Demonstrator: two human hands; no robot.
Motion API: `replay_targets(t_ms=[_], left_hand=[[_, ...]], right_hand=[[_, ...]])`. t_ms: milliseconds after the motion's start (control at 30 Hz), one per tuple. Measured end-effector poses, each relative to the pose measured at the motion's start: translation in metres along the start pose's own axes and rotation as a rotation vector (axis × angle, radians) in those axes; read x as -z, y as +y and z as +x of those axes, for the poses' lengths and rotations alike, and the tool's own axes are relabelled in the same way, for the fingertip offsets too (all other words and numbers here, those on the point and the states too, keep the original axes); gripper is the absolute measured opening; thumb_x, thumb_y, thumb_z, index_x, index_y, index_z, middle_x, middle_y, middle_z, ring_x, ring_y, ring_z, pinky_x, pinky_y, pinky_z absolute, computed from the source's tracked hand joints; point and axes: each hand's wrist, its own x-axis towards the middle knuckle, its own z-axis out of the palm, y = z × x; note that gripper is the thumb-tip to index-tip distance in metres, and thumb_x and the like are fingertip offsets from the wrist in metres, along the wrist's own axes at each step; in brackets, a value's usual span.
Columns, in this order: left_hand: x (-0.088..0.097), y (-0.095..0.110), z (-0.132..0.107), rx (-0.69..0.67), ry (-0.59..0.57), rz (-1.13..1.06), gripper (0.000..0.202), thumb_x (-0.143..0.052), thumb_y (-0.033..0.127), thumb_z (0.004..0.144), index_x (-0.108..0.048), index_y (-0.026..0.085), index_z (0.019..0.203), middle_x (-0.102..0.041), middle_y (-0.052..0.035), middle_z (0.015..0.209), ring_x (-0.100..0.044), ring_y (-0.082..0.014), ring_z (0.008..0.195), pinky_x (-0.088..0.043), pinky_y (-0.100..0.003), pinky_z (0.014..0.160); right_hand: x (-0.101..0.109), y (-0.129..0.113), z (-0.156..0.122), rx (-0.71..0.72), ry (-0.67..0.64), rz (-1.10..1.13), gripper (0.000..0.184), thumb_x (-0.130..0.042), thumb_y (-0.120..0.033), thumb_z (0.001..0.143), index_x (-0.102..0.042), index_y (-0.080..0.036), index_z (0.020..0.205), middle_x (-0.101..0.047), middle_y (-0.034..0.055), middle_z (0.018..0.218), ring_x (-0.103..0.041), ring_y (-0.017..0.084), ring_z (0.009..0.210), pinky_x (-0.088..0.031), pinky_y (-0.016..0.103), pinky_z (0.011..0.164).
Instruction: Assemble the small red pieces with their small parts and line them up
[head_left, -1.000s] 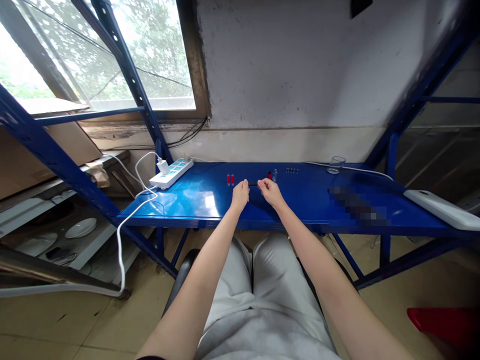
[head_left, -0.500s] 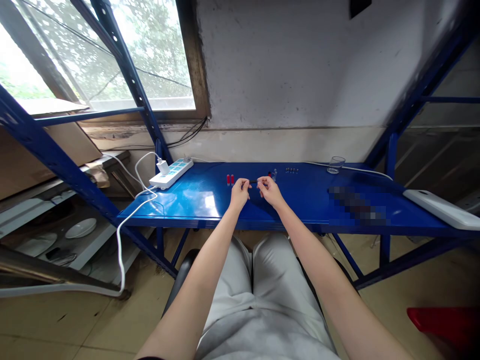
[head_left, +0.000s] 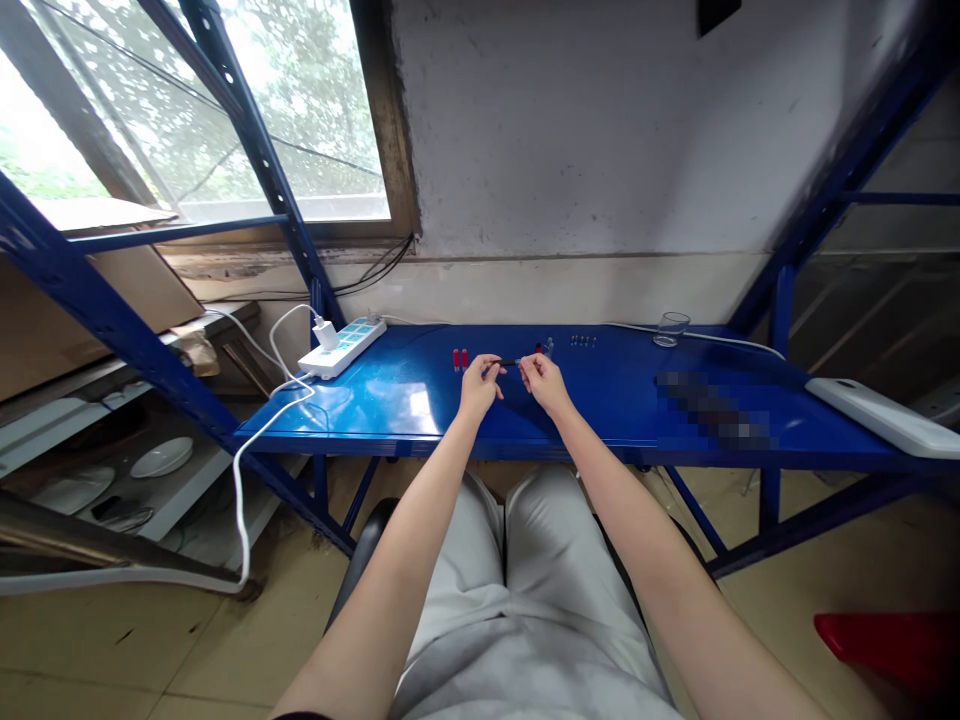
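Note:
Over the blue metal table (head_left: 390, 395), my left hand (head_left: 480, 385) pinches one end of a thin black rod-like piece (head_left: 505, 364). My right hand (head_left: 543, 383) is closed in a pinch at the rod's other end. Just beyond my left hand stand two small red pieces (head_left: 460, 358). A red piece and a small clear piece (head_left: 545, 349) sit just past my right hand. A row of several tiny dark parts (head_left: 583, 341) lies farther back.
A white power strip (head_left: 343, 345) with a plugged charger and white cable lies at the table's back left. A small glass (head_left: 673, 328) stands at the back right, a white flat device (head_left: 885, 416) at the right edge. Blue rack posts flank the table; a red object (head_left: 892, 645) lies on the floor.
Both hands lifted slightly off the table and the black rod tilted up between them; the right hand shifted a little toward the back.

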Motion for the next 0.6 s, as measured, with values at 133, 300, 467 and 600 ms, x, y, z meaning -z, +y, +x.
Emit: replay_targets(t_ms=[133, 300, 467, 600], left_hand=[[-0.0001, 0.0031, -0.0007, -0.010, 0.001, 0.004, 0.018, -0.047, 0.030, 0.084, -0.051, 0.016, 0.096, -0.059, 0.0002, 0.076, -0.048, -0.0032, 0.036, -0.039, -0.018, 0.039], [-0.0006, 0.0069, -0.0027, 0.007, 0.005, 0.042, 0.016, -0.044, 0.029, 0.086, -0.050, 0.016, 0.094, -0.058, 0.0016, 0.073, -0.046, -0.0031, 0.035, -0.037, -0.018, 0.037], [-0.0007, 0.0059, -0.0039, 0.014, 0.024, 0.095, 0.019, -0.042, 0.035, 0.087, -0.049, 0.018, 0.083, -0.056, 0.0034, 0.069, -0.044, -0.0022, 0.034, -0.035, -0.016, 0.038], [-0.0002, 0.0073, -0.0047, 0.037, 0.050, 0.128, 0.033, -0.038, 0.042, 0.087, -0.047, 0.017, 0.068, -0.053, 0.0038, 0.060, -0.041, -0.0026, 0.034, -0.033, -0.017, 0.039]], right_hand=[[-0.0005, 0.0001, 0.0000, 0.009, 0.009, 0.013, 0.041, -0.049, -0.061, 0.076, -0.048, -0.020, 0.072, -0.045, -0.0032, 0.056, -0.042, 0.009, 0.047, -0.034, 0.023, 0.044], [-0.0008, 0.0016, 0.0005, -0.003, 0.011, 0.035, 0.042, -0.049, -0.062, 0.075, -0.047, -0.021, 0.070, -0.043, -0.0037, 0.054, -0.040, 0.009, 0.045, -0.032, 0.023, 0.043], [0.0000, 0.0011, 0.0000, -0.003, -0.002, 0.033, 0.041, -0.049, -0.061, 0.076, -0.047, -0.021, 0.069, -0.043, -0.0035, 0.054, -0.040, 0.009, 0.045, -0.032, 0.023, 0.043], [-0.0004, -0.0010, -0.0009, -0.003, -0.008, 0.031, 0.041, -0.049, -0.061, 0.076, -0.047, -0.021, 0.070, -0.044, -0.0032, 0.055, -0.041, 0.009, 0.045, -0.033, 0.023, 0.043]])
